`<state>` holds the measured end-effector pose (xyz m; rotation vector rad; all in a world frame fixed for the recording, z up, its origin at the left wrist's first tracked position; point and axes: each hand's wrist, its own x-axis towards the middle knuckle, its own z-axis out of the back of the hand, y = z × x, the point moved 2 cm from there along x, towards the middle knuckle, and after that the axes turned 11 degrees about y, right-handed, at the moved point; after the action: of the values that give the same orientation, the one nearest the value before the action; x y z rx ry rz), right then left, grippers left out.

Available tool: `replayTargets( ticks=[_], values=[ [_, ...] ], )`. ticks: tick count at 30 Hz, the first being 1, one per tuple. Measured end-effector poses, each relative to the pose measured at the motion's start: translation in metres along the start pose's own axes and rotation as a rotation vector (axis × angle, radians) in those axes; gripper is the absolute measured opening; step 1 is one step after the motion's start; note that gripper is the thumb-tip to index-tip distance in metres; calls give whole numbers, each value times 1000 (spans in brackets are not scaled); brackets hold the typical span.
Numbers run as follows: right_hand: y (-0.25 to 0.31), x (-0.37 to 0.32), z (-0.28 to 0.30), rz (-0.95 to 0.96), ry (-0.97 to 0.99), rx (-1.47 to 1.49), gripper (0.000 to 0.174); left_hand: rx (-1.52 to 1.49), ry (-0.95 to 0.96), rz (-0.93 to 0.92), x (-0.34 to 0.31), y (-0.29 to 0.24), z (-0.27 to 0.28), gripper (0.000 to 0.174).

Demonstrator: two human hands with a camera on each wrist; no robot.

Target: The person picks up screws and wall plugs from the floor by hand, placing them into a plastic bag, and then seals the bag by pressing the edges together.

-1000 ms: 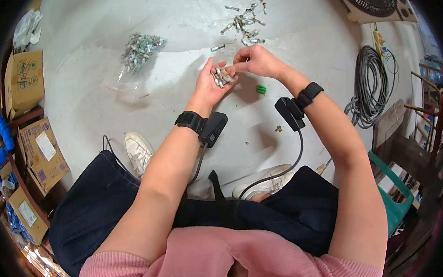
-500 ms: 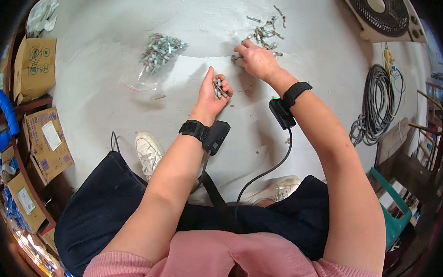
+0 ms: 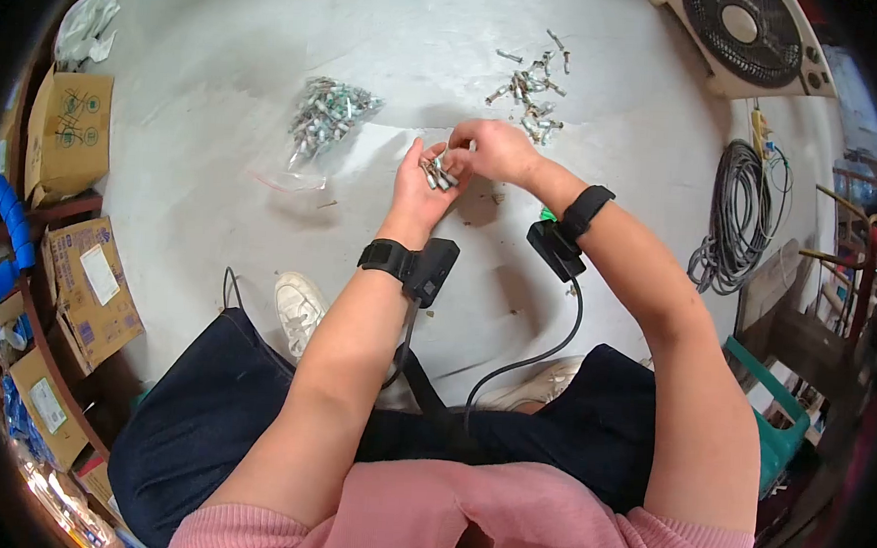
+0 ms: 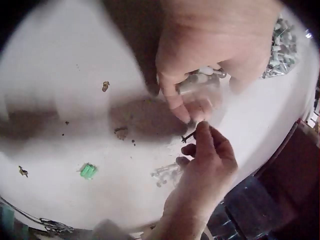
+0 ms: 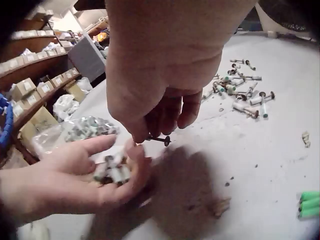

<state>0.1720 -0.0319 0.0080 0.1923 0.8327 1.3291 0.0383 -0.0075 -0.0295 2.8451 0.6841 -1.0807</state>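
Palm up, the left hand (image 3: 425, 196) cups several metal bolts with pale sleeves (image 3: 440, 175), its fingers curled round them. The right hand (image 3: 499, 153) is beside its fingertips. In the right wrist view a dark bolt (image 5: 161, 140) sticks out from the pinched fingertips of the right hand (image 5: 165, 75), above the left hand (image 5: 75, 175). The left wrist view shows that bolt (image 4: 187, 137) at the fingers of the right hand (image 4: 202, 170). A loose pile of bolts (image 3: 535, 89) lies on the floor beyond the hands.
A clear plastic bag of bolts (image 3: 330, 115) lies at the left on the floor (image 3: 219, 114). Green pieces (image 5: 309, 204) lie at the right. A fan (image 3: 744, 32) and coiled cable (image 3: 739, 215) are at the far right, cardboard boxes (image 3: 69, 136) at the left.
The right hand reached to the loose pile and has come back to the left hand with a bolt. The left hand still holds its bolts, and the head view has shifted slightly.
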Motion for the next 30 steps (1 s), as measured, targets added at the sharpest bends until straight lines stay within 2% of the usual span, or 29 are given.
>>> replayTargets(
  ticks=[2,3,5,7,11,13,16,19,21,23,24,26,27,29,30],
  values=[
    [-19,-5,10,7,-117,208,22,-14,-2,13,2,3,2,27],
    [-37,-7,16,-82,-177,214,23,-25,-7,16,4,4,3,26],
    [-70,-14,24,-154,-228,143,22,1,9,2,4,5,1,25],
    [-87,-23,29,-387,-180,-57,23,48,71,9,7,5,2,27],
    [-84,-28,17,-317,-188,-172,27,6,61,37,9,3,11,26],
    [-63,-23,5,-70,-118,-138,28,12,-20,-16,10,4,17,25],
    [-32,-19,-5,195,-80,-254,23,4,-25,-37,10,6,24,24],
    [-26,-11,-19,193,-12,-404,21,16,-84,-50,11,4,23,23],
    [-29,-12,-21,151,4,-396,18,20,-55,-64,11,2,20,22],
    [-32,-12,-22,24,-21,-329,19,17,-25,-76,14,3,17,20],
    [-26,-16,-21,19,-21,-331,19,62,-86,-82,13,4,9,20],
    [-11,-24,-15,70,32,108,21,105,-149,-87,8,7,-7,21],
    [-11,-26,-9,68,35,109,21,94,-88,-59,5,9,-14,21],
    [-21,-31,7,-63,-60,186,29,85,-25,-28,7,11,-14,22],
    [-37,-32,15,-219,-141,122,32,30,17,-9,14,13,-5,23]
  ],
)
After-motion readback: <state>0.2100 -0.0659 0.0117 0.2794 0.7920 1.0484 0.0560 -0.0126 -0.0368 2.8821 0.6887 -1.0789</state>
